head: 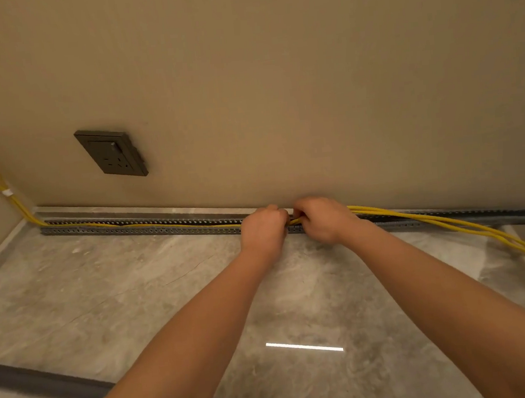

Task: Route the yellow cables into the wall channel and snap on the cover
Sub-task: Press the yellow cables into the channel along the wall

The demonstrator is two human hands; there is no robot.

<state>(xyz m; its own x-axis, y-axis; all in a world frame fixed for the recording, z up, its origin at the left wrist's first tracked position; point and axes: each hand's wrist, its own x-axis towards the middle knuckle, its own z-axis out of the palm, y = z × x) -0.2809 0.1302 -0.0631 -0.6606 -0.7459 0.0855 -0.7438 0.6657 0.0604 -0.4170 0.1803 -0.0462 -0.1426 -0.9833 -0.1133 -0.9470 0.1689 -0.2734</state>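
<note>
Looking from the head camera, both hands meet at the middle of the wall channel (149, 229); the left hand (263, 227) and right hand (322, 220) are curled, pinching the yellow cables (421, 218) between them; leftward the cables lie inside the slotted grey channel; rightward they run loose over its edge, so the unrouted length lies nearer the right hand.

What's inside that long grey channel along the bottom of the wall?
Yellow cables lie inside the channel on its left stretch. Right of the hands they rise out, loose. Left hand and right hand cover the middle, so nothing shows there.
</note>
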